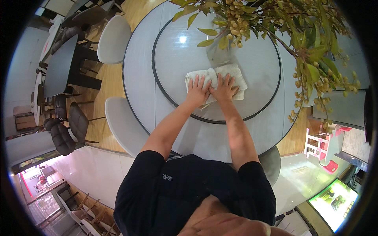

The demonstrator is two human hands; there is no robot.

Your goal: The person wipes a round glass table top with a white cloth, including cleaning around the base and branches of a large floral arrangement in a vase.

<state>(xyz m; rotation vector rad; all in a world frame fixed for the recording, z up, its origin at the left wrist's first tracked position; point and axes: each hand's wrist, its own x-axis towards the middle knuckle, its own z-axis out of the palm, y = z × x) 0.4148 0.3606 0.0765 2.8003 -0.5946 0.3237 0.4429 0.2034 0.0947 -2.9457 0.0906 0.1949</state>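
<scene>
A folded white cloth lies on the round turntable in the middle of a round table. My left hand rests flat on the cloth's left half, fingers stretched out and spread. Beside it my right hand presses flat on the right half, its fingers apart too. The two thumbs come close together between the hands. Just beyond the cloth stands a clear glass vase, partly hidden by leafy branches with pale berries.
The dark-rimmed table surrounds the turntable. White chairs stand along its left side. Farther left is a dark table with brown chairs. Branches overhang the right side. A lit screen is at lower right.
</scene>
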